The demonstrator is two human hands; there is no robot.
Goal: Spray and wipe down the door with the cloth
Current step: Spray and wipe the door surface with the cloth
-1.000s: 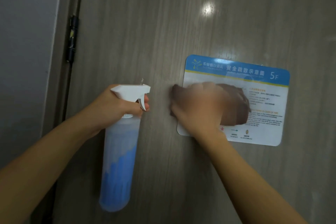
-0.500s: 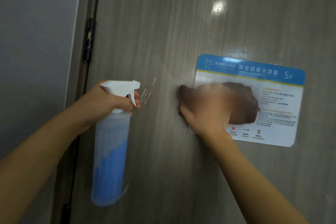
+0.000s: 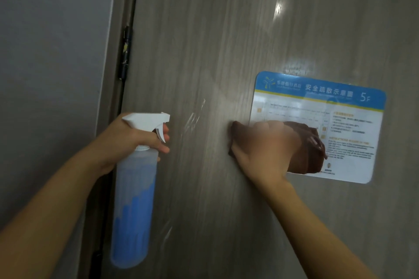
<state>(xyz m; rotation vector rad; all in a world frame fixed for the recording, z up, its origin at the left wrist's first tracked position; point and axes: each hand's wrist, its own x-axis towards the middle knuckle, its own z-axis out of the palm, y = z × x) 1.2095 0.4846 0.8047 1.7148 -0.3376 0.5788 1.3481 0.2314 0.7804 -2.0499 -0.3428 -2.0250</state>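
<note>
wall (image 3: 49, 75): grey, plain, far left of the scene, running top to bottom beside the door frame.
door frame (image 3: 114, 79): narrow grey-brown strip between wall and door, dark gap along its right edge.
hinge (image 3: 125, 52): dark metal, upright in the gap at the door's left edge, above the spray bottle; a second dark fitting low in the same gap, too dim to make out.
left hand (image 3: 129, 138): clenched around the neck of the spray bottle, forefinger curled on the trigger, forearm entering from the lower left corner.
spray bottle (image 3: 133, 199): held upright just in front of the door's left part, white trigger head on top with nozzle pointing right, translucent body hanging below the grip, blue liquid filling about the lower half.
door (image 3: 215, 29): grey-brown wood grain, filling most of the scene, glossy, with one bright light reflection at upper right.
wet streaks (image 3: 192, 118): pale smears on the door just right of the nozzle; a fainter one lower down, right of the bottle's base.
right hand (image 3: 265, 149): pressed flat against the door over the cloth, fingers spread to the right, blurred, grasping the cloth against the surface; forearm entering from the lower right.
cloth (image 3: 310, 149): dark brown, bunched under the right hand, left edge showing on bare door, right part overlapping the lower left of the sign.
sign (image 3: 349, 120): rounded rectangle stuck on the door at right, blue header band with white characters and "5f", white field below with small print too blurred to read.
</note>
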